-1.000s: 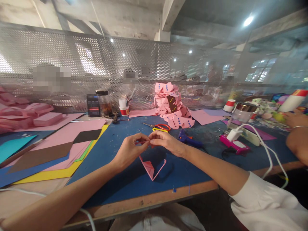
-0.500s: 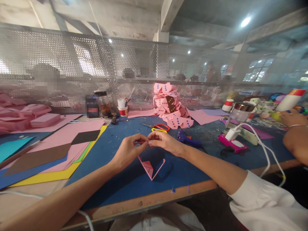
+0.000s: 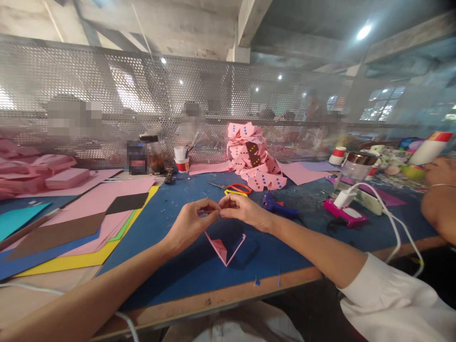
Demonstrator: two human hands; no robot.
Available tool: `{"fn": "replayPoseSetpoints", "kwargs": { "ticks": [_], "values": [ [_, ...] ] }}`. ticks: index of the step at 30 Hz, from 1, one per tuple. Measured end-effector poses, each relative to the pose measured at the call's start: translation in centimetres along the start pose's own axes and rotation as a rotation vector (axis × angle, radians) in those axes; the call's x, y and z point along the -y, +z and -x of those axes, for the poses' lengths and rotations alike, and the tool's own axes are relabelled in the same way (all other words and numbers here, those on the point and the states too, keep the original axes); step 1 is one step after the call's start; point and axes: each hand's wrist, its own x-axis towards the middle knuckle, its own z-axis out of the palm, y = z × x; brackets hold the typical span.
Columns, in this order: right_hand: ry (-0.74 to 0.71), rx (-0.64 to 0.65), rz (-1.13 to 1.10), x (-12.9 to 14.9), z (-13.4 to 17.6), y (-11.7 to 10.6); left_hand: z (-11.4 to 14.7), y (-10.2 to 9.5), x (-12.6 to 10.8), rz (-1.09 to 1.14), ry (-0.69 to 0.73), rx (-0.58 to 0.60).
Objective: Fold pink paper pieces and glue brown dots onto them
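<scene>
Between both hands is a folded pink paper strip [image 3: 225,260], bent to a V that hangs below the fingers over the blue mat [image 3: 171,280]. My left hand [image 3: 192,221] pinches one end of it. Fingertips of my right hand [image 3: 245,211] are closed and meet the left ones at the strip's upper end, and they cover what lies between them. Just beyond the hands are scissors [image 3: 239,189] with red and yellow handles. A blue glue gun [image 3: 280,206] lies to the right of them.
Pink dotted paper pieces [image 3: 249,154] are piled at the back. Coloured sheets [image 3: 71,232] and pink stacks [image 3: 67,178] fill the left. At right are a magenta power strip [image 3: 345,213] with a white cable, a glass jar [image 3: 354,171] and another person's arm [image 3: 440,204].
Both hands stay almost in place. The hanging pink strip has shifted very slightly right. At far right, the other person's hand has moved a little.
</scene>
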Motion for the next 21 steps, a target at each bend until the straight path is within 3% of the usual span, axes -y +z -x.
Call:
{"fn": "replayPoseSetpoints", "kwargs": {
  "ticks": [21],
  "values": [
    [0.011, 0.016, 0.003, 0.17, 0.10, -0.01, -0.05, 0.00, 0.56, -0.009, 0.010, 0.005]
  ]
}}
